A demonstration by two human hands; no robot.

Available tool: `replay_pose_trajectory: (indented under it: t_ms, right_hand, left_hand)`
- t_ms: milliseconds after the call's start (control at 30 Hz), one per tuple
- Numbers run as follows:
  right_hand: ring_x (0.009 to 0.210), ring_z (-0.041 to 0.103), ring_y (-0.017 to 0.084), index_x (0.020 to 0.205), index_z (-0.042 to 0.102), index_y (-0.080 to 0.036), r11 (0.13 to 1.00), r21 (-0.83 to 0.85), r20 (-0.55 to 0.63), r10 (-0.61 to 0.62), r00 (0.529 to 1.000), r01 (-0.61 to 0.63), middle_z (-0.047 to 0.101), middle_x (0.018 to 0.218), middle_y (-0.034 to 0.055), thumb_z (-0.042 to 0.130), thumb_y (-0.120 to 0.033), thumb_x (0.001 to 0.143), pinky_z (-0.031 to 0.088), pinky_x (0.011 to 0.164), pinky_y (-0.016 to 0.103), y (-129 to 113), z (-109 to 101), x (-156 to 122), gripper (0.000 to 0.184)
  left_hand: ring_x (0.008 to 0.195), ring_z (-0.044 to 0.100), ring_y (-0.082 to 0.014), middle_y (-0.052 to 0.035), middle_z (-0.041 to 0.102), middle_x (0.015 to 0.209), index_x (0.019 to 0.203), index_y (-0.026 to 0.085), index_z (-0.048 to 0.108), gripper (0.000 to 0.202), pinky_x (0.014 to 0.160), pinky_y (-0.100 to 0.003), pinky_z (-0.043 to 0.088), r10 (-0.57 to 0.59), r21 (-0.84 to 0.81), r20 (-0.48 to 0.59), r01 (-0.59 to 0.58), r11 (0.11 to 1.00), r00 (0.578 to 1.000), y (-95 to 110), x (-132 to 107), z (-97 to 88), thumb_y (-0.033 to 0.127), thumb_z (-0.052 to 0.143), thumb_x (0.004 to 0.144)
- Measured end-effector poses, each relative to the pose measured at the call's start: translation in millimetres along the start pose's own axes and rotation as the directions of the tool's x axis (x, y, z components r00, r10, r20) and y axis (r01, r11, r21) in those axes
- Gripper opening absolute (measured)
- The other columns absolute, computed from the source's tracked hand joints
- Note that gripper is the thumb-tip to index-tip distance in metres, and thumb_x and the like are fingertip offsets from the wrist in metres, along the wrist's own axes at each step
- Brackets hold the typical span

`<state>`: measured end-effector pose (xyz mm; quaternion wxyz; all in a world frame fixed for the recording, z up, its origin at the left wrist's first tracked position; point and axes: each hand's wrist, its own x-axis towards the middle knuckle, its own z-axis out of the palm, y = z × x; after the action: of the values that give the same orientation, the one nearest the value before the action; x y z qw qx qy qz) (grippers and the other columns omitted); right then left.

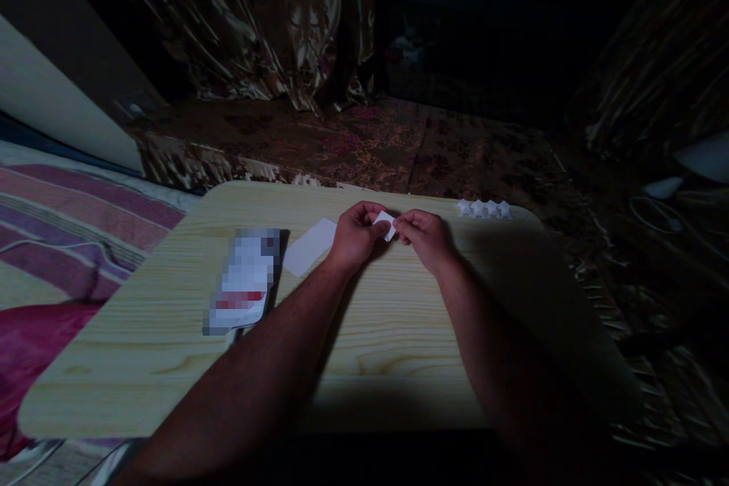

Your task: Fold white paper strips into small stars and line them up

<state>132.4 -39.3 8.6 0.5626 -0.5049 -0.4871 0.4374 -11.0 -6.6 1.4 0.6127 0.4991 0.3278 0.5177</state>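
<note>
Between my two hands is a small folded piece of white paper (383,225), held just above the wooden table (392,319). My left hand (356,234) grips its left side, with the thumb lying over the paper. At the paper's right edge, the fingertips of my right hand (422,235) are pinched together on it. A flat white sheet of paper (309,247) lies on the table just left of my left hand. Several small white folded paper shapes (484,209) stand in a row near the table's far right edge.
A blurred-out flat object, white with a red band (244,281), rests on the table's left part. Beyond the left edge is a striped bedspread (68,220). Dark patterned cloth (353,137) and curtains (307,15) are behind the table. A white cable (654,214) lies at right.
</note>
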Motion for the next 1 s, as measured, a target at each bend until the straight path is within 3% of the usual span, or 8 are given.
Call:
replay_pose_trajectory:
  t_ms: [233, 467, 733, 1000]
  right_hand:
    - [0.048, 0.044, 0.009, 0.071, 0.060, -0.017, 0.998, -0.069, 0.012, 0.007, 1.000, -0.006, 0.054, 0.053, -0.0039, 0.069, -0.037, 0.069, 0.033, 0.048, 0.023, 0.2, 0.8, -1.5, 0.021]
    - [0.047, 0.042, 0.008, 0.067, 0.058, -0.018, 0.999, -0.032, -0.010, -0.014, 1.000, 0.013, 0.052, 0.051, -0.0045, 0.068, -0.035, 0.068, 0.032, 0.049, 0.024, 0.8, -1.0, -0.4, 0.019]
    - [0.047, 0.043, 0.008, 0.065, 0.058, -0.017, 1.000, 0.014, 0.017, -0.012, 1.000, 0.012, 0.053, 0.050, -0.0046, 0.069, -0.034, 0.067, 0.032, 0.049, 0.024, 0.6, -1.6, 0.1, 0.020]
    - [0.048, 0.044, 0.009, 0.070, 0.060, -0.017, 0.997, -0.075, 0.035, 0.006, 0.999, -0.003, 0.053, 0.052, -0.0047, 0.070, -0.036, 0.067, 0.032, 0.048, 0.024, -1.0, 2.2, -1.2, 0.021]
  left_hand:
    - [0.056, 0.057, -0.0102, 0.0016, 0.064, 0.068, 0.094, 0.015, 0.062, 0.035, 0.058, -0.024, 0.046, -0.014, -0.008, 0.002, 0.014, 1.000, 1.000, 0.5, -0.1, 1.3, 0.022, 0.077, 0.063]
    - [0.061, 0.061, -0.0122, -0.0015, 0.067, 0.074, 0.092, 0.015, 0.063, 0.034, 0.060, -0.024, 0.047, -0.026, 0.057, 0.029, 0.025, 0.998, 0.999, 0.0, -1.5, 1.7, 0.020, 0.077, 0.062]
    - [0.057, 0.059, -0.0111, -0.0008, 0.067, 0.070, 0.089, 0.014, 0.063, 0.036, 0.058, -0.024, 0.047, -0.057, -0.045, 0.039, 0.059, 0.997, 0.998, 1.7, 0.2, 1.0, 0.016, 0.078, 0.057]
    - [0.060, 0.059, -0.0101, 0.0005, 0.066, 0.072, 0.089, 0.015, 0.065, 0.034, 0.063, -0.025, 0.047, -0.032, -0.097, -0.061, 0.026, 0.995, 0.998, 1.4, 2.3, 0.3, 0.017, 0.077, 0.057]
